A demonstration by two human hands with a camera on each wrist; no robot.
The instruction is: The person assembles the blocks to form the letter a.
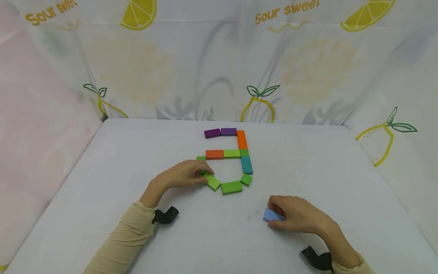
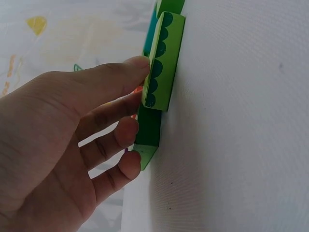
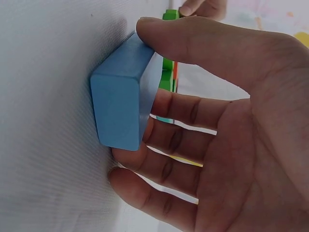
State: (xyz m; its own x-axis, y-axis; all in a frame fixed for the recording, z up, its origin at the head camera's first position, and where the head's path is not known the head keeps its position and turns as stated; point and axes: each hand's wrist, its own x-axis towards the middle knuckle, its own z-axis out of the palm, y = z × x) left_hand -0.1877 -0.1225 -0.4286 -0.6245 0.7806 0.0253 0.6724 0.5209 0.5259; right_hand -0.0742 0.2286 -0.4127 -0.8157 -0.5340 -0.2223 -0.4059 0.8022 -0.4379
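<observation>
In the head view my left hand [image 1: 184, 174] pinches a light green block [image 1: 214, 183] at the lower left of a ring of blocks. The left wrist view shows the thumb on that block's scalloped side [image 2: 155, 72], with a dark green block [image 2: 148, 128] behind it by the fingers. My right hand [image 1: 302, 215] grips a light blue block [image 1: 272, 215] between thumb and fingers, low over the white table at the right front. In the right wrist view the blue block's end [image 3: 116, 111] faces the camera, with the fingertips curled behind it.
Beside the left hand, a green block [image 1: 232, 187] and a small green block [image 1: 246, 179] form the ring's bottom. A teal block [image 1: 246, 165], orange block [image 1: 242, 139], red-orange block [image 1: 214, 154] and purple block [image 1: 228, 132] continue the outline. Printed cloth [image 1: 205, 57] rises behind the table [image 1: 137, 140].
</observation>
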